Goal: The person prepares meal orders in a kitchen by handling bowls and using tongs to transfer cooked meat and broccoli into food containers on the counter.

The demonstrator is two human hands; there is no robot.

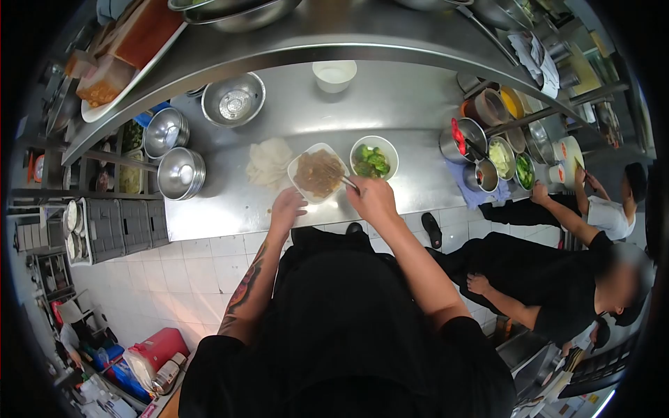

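My right hand (373, 202) is closed round the handle of a metal utensil (346, 180), whose far end rests in the brown food in a white squarish bowl (300, 189). At that bowl's lower left, my left hand (287, 210) is held with its fingers apart and nothing in them. Immediately right of the squarish bowl stands a round white bowl (394, 161) with green vegetables (371, 161). A crumpled pale cloth (268, 161) lies on the steel counter (306, 125) to the left.
Stacked steel bowls (180, 174) stand at the left, a steel bowl (233, 99) and a white bowl (334, 74) farther back. Pots (463, 141) and food containers line the right side. A raised steel shelf (334, 50) crosses above. A co-worker (529, 279) stands at the right.
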